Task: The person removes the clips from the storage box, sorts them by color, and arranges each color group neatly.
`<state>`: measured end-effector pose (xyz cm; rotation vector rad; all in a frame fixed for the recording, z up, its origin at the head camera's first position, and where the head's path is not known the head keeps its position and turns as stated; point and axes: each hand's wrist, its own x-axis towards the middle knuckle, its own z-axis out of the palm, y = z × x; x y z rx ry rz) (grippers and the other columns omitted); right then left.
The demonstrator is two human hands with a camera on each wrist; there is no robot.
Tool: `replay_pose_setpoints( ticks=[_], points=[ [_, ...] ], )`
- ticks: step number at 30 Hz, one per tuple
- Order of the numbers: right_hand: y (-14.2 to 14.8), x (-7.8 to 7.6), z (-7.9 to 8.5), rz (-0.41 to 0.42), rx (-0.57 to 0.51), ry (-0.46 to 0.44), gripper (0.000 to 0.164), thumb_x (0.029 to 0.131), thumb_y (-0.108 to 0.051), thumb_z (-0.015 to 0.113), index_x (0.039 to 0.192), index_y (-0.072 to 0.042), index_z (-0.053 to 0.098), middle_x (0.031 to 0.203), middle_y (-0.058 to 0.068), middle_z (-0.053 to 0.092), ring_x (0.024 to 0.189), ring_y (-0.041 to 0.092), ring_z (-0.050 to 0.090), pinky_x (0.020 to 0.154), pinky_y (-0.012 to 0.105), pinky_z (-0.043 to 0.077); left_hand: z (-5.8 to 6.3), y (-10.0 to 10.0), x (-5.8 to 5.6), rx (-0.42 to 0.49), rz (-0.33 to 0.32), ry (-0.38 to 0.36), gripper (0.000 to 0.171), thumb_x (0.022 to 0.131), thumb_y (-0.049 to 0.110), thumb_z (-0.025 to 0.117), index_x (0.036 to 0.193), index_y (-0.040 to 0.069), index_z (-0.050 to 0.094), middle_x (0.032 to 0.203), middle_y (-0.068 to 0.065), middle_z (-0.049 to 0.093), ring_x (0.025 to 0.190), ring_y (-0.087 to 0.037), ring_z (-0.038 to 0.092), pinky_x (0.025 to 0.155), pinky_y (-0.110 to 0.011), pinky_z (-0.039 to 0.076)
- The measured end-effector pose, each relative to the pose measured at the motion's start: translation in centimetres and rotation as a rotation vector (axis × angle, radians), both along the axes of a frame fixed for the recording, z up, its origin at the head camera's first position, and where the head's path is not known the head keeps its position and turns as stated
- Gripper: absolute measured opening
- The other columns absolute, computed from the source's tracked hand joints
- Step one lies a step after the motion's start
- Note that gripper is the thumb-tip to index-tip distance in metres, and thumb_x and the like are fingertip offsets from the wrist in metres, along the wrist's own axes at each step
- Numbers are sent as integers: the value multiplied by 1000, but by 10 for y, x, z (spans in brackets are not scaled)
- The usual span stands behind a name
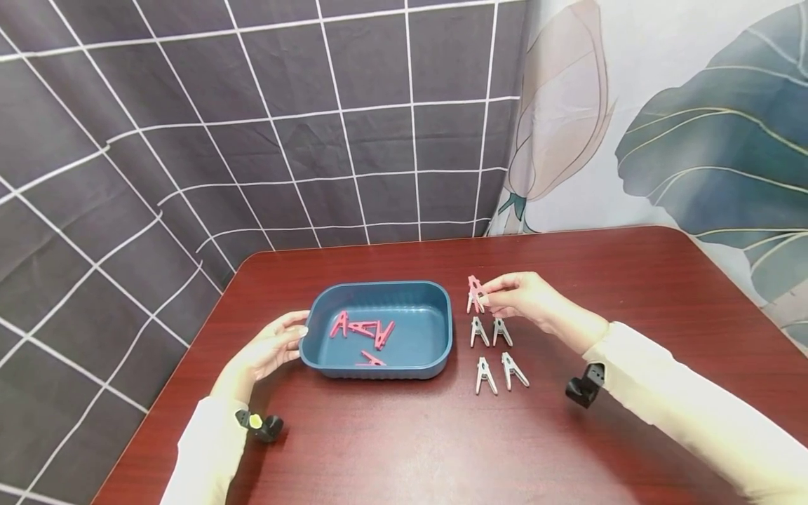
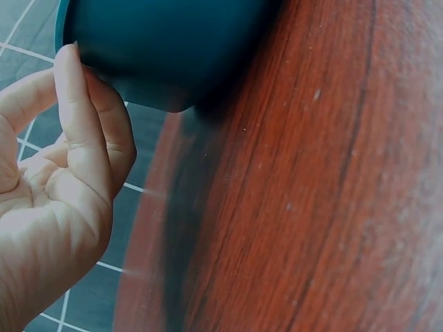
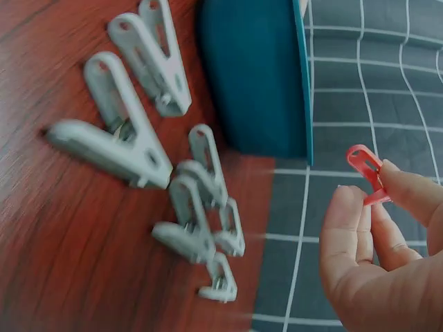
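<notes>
A blue rectangular tub (image 1: 404, 372) stands on the table with several red clothespins (image 1: 362, 328) lying in it. At its left end, my left hand (image 1: 271, 348) holds the rim with its fingertips; the left wrist view shows them at the tub's edge (image 2: 159, 97). To the right of the tub, my right hand (image 1: 520, 298) pinches a red clothespin (image 1: 475, 286) between thumb and fingers, above the table. Several pale grey clothespins (image 1: 485, 376) stand on the table below that hand, and one is partly hidden behind the red clothespin. The right wrist view shows these grey clothespins (image 3: 118, 131) close up.
The dark red wooden table (image 1: 391, 435) reaches a dark gridded cloth (image 1: 379, 140) behind and at the left. A pale cloth with a leaf pattern (image 1: 568, 126) hangs at the back right. Each wrist carries a small black camera (image 1: 586, 386).
</notes>
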<state>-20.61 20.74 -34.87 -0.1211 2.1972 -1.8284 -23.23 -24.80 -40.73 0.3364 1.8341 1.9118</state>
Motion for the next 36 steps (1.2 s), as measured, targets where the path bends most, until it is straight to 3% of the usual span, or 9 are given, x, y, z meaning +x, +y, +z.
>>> replay_pose_setpoints(
  ticks=[6,12,21,26,29,32,36],
  points=[
    [23,8,-5,-4,-29,-22,41,89,-6,62,120,18,49,83,-6,68,76,10,66,77,28,56,-1,-1,-1,7,3,7,32,99,2,41,124,20,49,107,3,65,91,-11,67,80,-28,55],
    [44,15,-13,-20,31,-69,36,90,-11,61,116,13,52,84,-3,68,77,13,65,76,30,57,-1,-2,1,16,7,-13,31,100,2,41,123,21,48,106,2,65,92,-12,67,80,-27,55],
    [76,25,-31,-41,93,-150,24,91,-8,56,109,7,55,84,-5,67,71,9,62,68,24,54,-4,-1,-2,13,-2,1,30,100,3,41,124,21,47,107,3,65,92,-11,66,80,-28,55],
    [87,26,-40,-45,110,-166,21,91,-10,58,107,4,59,81,-9,66,70,8,59,66,23,52,-4,-2,0,31,3,4,31,100,2,40,124,21,47,106,3,66,92,-11,67,80,-27,55],
    [91,27,-44,-43,102,-192,10,91,-9,57,97,-5,63,76,-11,65,67,6,57,64,21,51,-4,-3,2,33,3,5,32,100,2,40,123,22,48,107,3,66,91,-10,67,80,-27,55],
    [92,29,-48,-39,93,-212,9,91,-6,56,89,-10,64,71,-9,62,64,5,56,62,19,50,-5,-3,2,38,-2,11,32,100,2,40,123,22,48,107,4,66,92,-10,67,80,-27,55],
    [92,32,-51,-47,101,-226,9,89,-4,56,87,-7,64,68,-8,60,60,4,55,60,19,51,-10,-5,-1,48,-7,3,32,99,3,42,126,20,47,107,3,66,92,-11,66,81,-27,55]
  ],
)
